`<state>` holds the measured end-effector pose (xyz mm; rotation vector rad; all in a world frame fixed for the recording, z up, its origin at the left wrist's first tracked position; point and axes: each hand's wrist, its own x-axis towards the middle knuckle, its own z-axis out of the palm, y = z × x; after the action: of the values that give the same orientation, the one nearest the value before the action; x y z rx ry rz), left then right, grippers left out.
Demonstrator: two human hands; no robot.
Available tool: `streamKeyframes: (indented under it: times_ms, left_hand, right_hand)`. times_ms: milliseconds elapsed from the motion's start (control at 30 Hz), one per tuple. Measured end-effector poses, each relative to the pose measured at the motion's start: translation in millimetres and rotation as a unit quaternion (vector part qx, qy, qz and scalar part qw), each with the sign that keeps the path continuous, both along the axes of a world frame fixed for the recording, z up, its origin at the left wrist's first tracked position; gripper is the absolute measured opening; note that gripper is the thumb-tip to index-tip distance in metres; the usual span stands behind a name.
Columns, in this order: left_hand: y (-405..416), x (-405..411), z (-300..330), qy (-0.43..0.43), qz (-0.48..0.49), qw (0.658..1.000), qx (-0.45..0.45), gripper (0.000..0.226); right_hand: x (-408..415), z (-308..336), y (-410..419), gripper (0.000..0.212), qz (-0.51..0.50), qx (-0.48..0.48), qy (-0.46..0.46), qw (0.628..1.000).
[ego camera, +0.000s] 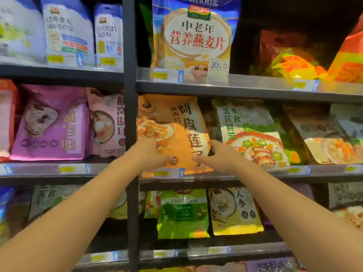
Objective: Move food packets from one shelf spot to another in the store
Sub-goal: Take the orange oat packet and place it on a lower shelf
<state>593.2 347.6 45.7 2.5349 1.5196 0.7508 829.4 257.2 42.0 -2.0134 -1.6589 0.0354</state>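
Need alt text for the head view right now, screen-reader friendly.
Both hands, left hand and right hand, hold the lower part of an orange packet on the middle shelf, right of a dark upright. A green-lettered packet leans beside it.

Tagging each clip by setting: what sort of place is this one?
Most likely a grocery shop aisle. Dark metal shelves hold rows of printed food packets, yellow price tags sit in clear strips on the shelf edges, and both hands, left and right, hold an orange oatmeal packet on the middle shelf.
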Motion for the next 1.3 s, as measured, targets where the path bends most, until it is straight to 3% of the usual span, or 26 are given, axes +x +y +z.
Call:
streamKeyframes:
  times_ms: [67, 200, 267, 367, 467, 633, 867, 1000, 1100, 1133, 1233, 1300]
  left_hand:
    - [9.1, 8.7, -0.7, -0.029, 0.035, 0.999, -0.011, 0.081]
    - [13.3, 32.7, 5.9, -0.050, 0.107, 0.986, -0.119, 0.139]
    - [15.6, 44.0, 12.2, -0.080, 0.139, 0.974, -0.159, 0.151]
    - [23.8, 51.6, 11.5, -0.133, 0.166, 0.962, -0.169, 0.152]
    - [35.0, 49.2, 4.3, -0.152, 0.181, 0.957, -0.166, 0.154]
    - [53.1, 40.8, -1.1, -0.172, 0.148, 0.958, -0.173, 0.151]
    - [62.0, 34.5, -14.4, -0.229, 0.134, 0.941, -0.212, 0.156]
    - [65.9, 36.6, -21.1, -0.226, 0.125, 0.950, -0.178, 0.155]
    - [68.3, 37.1, -26.3, -0.253, 0.111, 0.942, -0.190, 0.151]
    - [69.0, 36.5, -26.1, -0.260, 0.093, 0.938, -0.208, 0.145]
    - [67.2, 35.1, -20.6, -0.254, 0.060, 0.936, -0.236, 0.116]
    - [64.6, 34.9, -19.9, -0.261, 0.066, 0.931, -0.248, 0.128]
  right_hand:
    - [10.9, 2.4, 19.5, 0.103, 0.016, 0.008, 0.015, 1.000]
    - [28.0, 4.9, 56.2, 0.090, 0.054, 0.019, 0.043, 0.997]
    - [34.0, 5.7, 71.5, 0.100, 0.050, 0.012, 0.054, 0.997]
    - [40.3, -0.5, 90.8, 0.127, 0.057, 0.004, 0.077, 0.995]
    - [46.1, -10.8, 104.0, 0.141, 0.085, 0.004, 0.130, 0.988]
    - [55.9, -26.5, 116.0, 0.145, 0.130, -0.029, 0.214, 0.968]
    - [61.0, -33.4, 125.0, 0.139, 0.157, 0.006, 0.272, 0.949]
    - [67.2, -38.4, 126.3, 0.119, 0.164, 0.020, 0.344, 0.924]
    - [69.0, -37.7, 123.5, 0.064, 0.209, -0.005, 0.365, 0.907]
    - [68.1, -36.8, 122.1, 0.056, 0.218, -0.007, 0.367, 0.904]
    - [64.7, -35.1, 118.9, 0.049, 0.230, -0.005, 0.366, 0.902]
    - [62.5, -34.2, 116.1, 0.044, 0.239, 0.007, 0.355, 0.904]
